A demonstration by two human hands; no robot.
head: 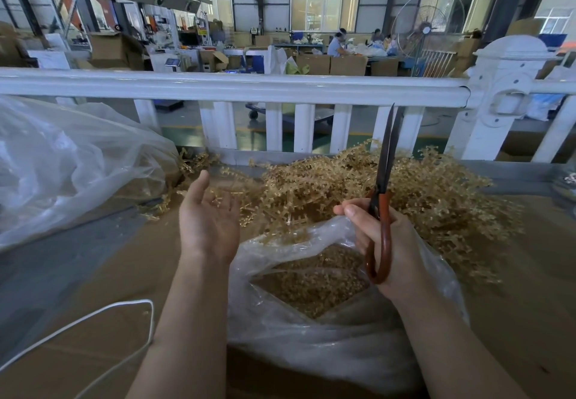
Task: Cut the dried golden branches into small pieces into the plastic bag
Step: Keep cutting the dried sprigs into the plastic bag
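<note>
The tabletop (pixel 93 274), covered in brown cardboard, fills the lower half of the frame, bounded at the back by a white railing (pixel 233 85) that runs the full width. On it, at centre right, the pile of dried golden branches (pixel 436 192) spreads broadly from mid-frame to the right edge, its tangle running mostly left to right just beyond both hands. Below it, at lower centre, the open plastic bag (pixel 280 330) gapes upward, with cut golden pieces (pixel 314 286) already lying inside; its mouth sits between the two forearms, directly below the near edge of the pile. A second, larger clear bag (pixel 71 161) slumps at upper left, and a white cord (pixel 149 320) loops at lower left.

The left hand (pixel 207 220) is empty, palm up, fingers relaxed and spread, at the pile's left fringe, nearer to loose stems than the other. The right hand (pixel 377 236) grips the red-handled scissors (pixel 383 186), blades nearly together and pointing up toward the railing, over the bag's far rim.

The next move likely calls for the left hand to reach forward and right for a stem; room is open there, though the upright blades stand close beside that path.
</note>
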